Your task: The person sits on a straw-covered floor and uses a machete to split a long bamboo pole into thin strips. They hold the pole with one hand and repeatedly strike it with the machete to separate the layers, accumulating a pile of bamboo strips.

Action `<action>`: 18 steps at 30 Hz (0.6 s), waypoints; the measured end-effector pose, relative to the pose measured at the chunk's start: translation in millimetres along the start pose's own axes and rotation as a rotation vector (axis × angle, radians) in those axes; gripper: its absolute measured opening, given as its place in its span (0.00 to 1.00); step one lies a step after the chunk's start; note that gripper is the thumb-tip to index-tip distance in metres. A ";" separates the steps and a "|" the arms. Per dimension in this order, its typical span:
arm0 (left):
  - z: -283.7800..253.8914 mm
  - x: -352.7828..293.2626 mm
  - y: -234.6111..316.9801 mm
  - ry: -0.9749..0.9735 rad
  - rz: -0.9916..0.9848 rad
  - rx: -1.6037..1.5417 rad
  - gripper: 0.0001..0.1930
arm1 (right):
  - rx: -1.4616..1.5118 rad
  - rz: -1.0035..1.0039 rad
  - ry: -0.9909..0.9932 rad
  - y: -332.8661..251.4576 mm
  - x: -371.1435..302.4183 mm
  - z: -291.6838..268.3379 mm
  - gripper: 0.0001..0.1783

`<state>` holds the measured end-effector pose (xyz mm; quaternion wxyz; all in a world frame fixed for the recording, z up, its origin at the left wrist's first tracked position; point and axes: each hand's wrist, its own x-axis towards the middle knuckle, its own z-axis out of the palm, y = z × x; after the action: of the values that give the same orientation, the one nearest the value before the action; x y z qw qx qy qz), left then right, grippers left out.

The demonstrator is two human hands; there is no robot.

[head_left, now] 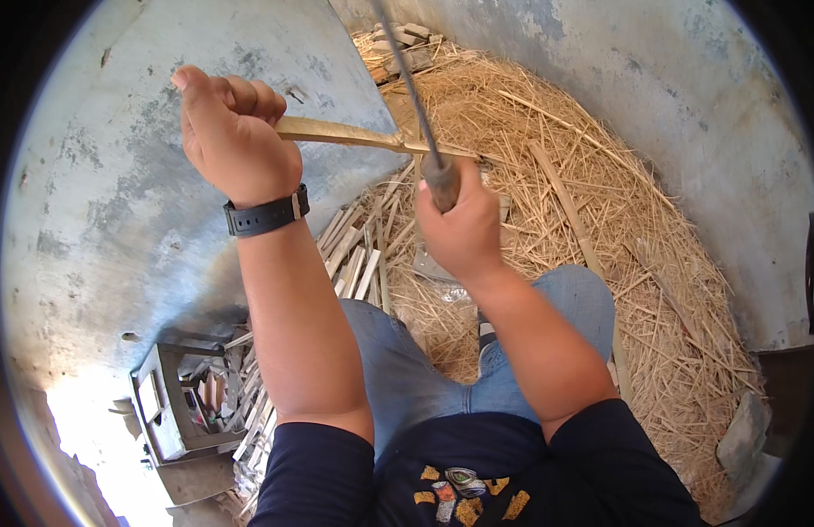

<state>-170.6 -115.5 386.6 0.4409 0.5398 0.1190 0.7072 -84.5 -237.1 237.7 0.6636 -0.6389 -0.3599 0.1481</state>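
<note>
My left hand [236, 145], with a black watch strap at the wrist, is closed around one end of a split bamboo strip [337, 132]. The strip runs rightward, past a node, to just beyond the knife. In my right hand [467, 228] is the wooden handle of a long knife [419, 104]. Its dark, narrow-looking blade points up and away, seen almost edge-on and a little blurred, and crosses in front of the strip. Whether the blade touches the bamboo, I cannot tell.
Straw and shavings [547, 211] cover the floor between worn grey-blue walls [670, 97]. Pale wood pieces [359, 268] lie beside the left wall; a longer bamboo piece [569, 206] lies right. At lower left stands a wooden-framed box [165, 413] of scraps. A stone slab [742, 430] sits at lower right.
</note>
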 end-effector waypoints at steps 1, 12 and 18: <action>0.9 -2.0 -2.7 0.022 0.041 0.118 0.24 | -0.170 0.061 -0.091 27.2 -0.4 4.4 0.20; 2.1 -1.6 -3.9 0.025 -0.022 0.008 0.21 | -0.181 0.116 -0.160 74.8 1.9 2.8 0.21; 10.3 -6.6 -0.5 0.098 0.007 0.052 0.23 | 0.009 0.006 -0.031 14.3 -6.8 -5.8 0.17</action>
<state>-161.3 -123.3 386.0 0.4180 0.5161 0.1569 0.7310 -81.6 -243.8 222.6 0.6603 -0.6348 -0.3674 0.1615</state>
